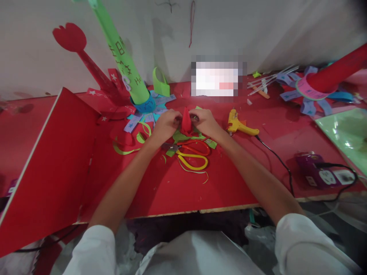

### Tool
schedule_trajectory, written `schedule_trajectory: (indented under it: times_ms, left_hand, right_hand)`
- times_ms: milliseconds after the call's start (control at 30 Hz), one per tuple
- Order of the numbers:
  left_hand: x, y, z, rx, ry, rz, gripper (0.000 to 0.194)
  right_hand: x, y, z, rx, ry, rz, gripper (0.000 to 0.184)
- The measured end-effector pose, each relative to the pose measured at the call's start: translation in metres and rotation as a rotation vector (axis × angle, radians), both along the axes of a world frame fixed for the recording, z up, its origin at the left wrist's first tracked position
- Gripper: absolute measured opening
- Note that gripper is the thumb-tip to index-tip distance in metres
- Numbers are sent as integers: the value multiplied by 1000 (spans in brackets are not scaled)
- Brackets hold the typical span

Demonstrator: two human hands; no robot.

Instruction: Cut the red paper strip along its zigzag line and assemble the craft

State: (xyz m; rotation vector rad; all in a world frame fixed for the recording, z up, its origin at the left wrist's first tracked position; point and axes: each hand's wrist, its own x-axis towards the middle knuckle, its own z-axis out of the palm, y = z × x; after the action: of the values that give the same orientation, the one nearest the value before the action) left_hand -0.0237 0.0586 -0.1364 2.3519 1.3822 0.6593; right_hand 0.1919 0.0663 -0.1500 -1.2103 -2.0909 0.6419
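White shirt (192, 255) nearest; left hand (168, 124) and right hand (206, 121) pinch a red piece (186, 123), long axis tip-up in view

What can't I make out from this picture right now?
All in the head view:
Fingertip contact of the left hand and right hand on the pointed red piece: hidden by the curled fingers.
Top of the green tube: cut off by the upper edge.
Far end of the red tube: cut off by the right edge.
Pixelated patch: content blurred out.
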Motion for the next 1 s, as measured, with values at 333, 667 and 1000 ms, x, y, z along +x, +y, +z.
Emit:
schedule_trajectory:
  times_ms: [333, 667, 1000]
  left_hand:
    - [-41, -34, 53, -152, -183, -103, 8]
    - [-21, -91, 24, -464, -838, -118, 39]
    - [-5, -107, 23, -332, -766, -142, 37]
  right_hand:
    - [36, -61, 31, -4, 310, -229, 23]
    - [14, -96, 22, -25, 536, -187, 22]
    - [2, -114, 20, -1, 537, -122, 4]
